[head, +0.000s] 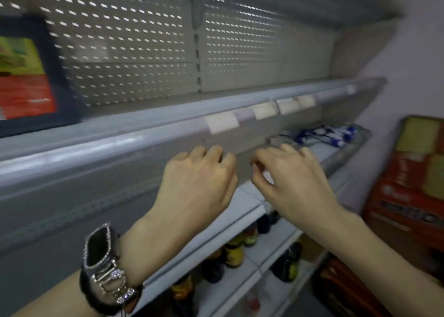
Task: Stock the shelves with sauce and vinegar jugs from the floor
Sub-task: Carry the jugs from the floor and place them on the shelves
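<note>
A dark jug (26,76) with a green and red label stands on the upper shelf (120,134) at the far left, blurred by motion. My left hand (197,180), a watch on its wrist, hovers in front of the shelf edge with loosely curled fingers and holds nothing. Close beside it on the right, my right hand (288,175) has the same loose curl and nothing in it. Neither hand touches the jug. The floor and any jugs on it are out of view.
Price-tag holders (221,122) line the upper shelf's front rail. Blue and white packets (326,134) lie on the middle shelf at right. Dark sauce bottles (233,254) stand on the lower shelves. An orange printed carton (408,187) stands against the right wall.
</note>
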